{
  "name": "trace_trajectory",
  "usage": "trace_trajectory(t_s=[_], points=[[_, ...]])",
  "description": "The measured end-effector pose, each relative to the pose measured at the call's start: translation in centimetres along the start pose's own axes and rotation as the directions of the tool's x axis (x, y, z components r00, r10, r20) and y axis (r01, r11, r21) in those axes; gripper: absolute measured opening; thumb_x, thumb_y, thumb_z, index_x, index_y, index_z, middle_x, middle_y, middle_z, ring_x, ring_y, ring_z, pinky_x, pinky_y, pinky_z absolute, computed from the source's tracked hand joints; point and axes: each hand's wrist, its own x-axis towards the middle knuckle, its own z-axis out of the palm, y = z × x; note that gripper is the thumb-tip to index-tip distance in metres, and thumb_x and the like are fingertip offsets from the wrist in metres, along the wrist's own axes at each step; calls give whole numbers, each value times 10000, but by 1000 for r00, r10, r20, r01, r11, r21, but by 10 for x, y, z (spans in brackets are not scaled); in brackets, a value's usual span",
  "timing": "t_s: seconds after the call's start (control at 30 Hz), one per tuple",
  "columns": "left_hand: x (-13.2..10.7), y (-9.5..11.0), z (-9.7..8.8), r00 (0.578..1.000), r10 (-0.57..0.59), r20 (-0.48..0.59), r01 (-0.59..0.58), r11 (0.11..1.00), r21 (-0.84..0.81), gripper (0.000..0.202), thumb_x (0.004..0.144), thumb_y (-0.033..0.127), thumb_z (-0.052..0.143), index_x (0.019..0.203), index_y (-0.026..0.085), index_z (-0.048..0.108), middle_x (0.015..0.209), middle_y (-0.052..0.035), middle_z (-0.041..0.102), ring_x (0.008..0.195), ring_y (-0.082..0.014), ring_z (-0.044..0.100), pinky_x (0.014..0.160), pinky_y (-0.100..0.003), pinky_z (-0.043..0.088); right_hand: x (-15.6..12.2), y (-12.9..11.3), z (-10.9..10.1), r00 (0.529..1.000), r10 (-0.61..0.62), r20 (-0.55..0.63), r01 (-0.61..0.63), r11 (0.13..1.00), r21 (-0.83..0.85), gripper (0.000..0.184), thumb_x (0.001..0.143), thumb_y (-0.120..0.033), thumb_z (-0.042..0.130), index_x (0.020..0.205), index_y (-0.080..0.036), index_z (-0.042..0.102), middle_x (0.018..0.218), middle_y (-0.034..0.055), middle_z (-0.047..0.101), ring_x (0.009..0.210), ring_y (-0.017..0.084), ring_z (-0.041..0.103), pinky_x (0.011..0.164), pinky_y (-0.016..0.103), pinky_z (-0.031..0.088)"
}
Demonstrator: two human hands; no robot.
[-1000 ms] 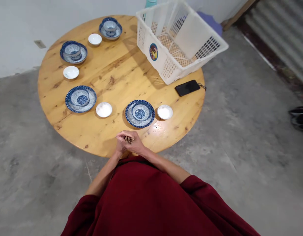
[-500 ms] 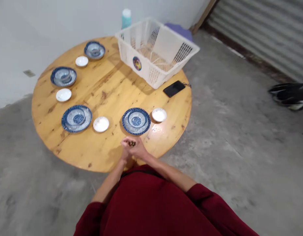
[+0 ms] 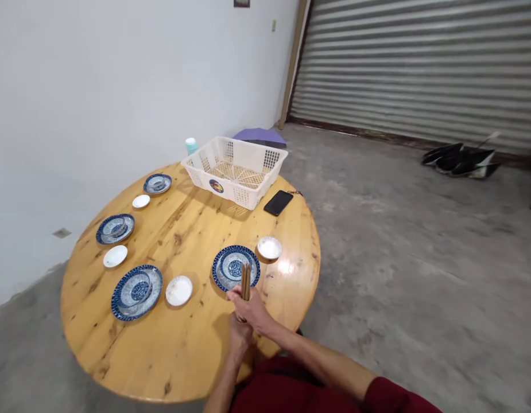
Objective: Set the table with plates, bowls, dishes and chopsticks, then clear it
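Observation:
Both of my hands grip one upright bundle of brown chopsticks [image 3: 245,281] over the near edge of the round wooden table [image 3: 196,229]. My right hand [image 3: 253,310] wraps the bundle near its top, and my left hand [image 3: 239,338] clasps it just below. Right behind the chopsticks sits a blue patterned plate with a bowl on it [image 3: 231,264], and a small white dish [image 3: 269,248] lies to its right.
Three more blue plate-and-bowl sets [image 3: 136,289] [image 3: 115,228] [image 3: 157,183] ring the table, each with a small white dish [image 3: 179,290] beside it. A white plastic basket [image 3: 235,170] and a black phone [image 3: 278,202] lie at the far side. Dark objects [image 3: 461,159] lie by the shutter.
The view has tilted up, showing the wall and shutter. The chopsticks now stand upright above my clasped hands instead of being seen end-on.

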Motion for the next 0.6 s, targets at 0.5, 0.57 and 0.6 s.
trace_trajectory(t_s=[0.5, 0.57, 0.6], points=[[-23, 122, 187, 879, -242, 412, 328, 932, -153, 591, 658, 685, 778, 810, 219, 447, 451, 152, 293, 352, -24, 173, 358, -168, 219, 21, -111, -239, 974, 213, 73, -219, 823, 524, 598, 549, -485, 950, 898, -148, 601, 501, -133, 371, 430, 14, 341, 466, 171, 331], [-16, 131, 220, 866, -241, 438, 346, 921, -177, 623, 634, 706, 794, 797, 221, 438, 440, 160, 262, 356, -20, 147, 354, -163, 203, 13, -117, -270, 987, 160, 13, -146, 861, 486, 606, 573, -537, 928, 911, -151, 605, 611, -58, 555, 524, 60, 526, 538, 197, 439], [-12, 135, 236, 865, -240, 441, 349, 919, -184, 633, 629, 715, 797, 787, 222, 433, 436, 160, 253, 356, -19, 142, 352, -163, 200, 8, -119, -284, 990, 143, -1, -126, 874, 469, 611, 589, -567, 911, 918, -152, 606, 690, -20, 623, 593, 87, 596, 588, 212, 485]])
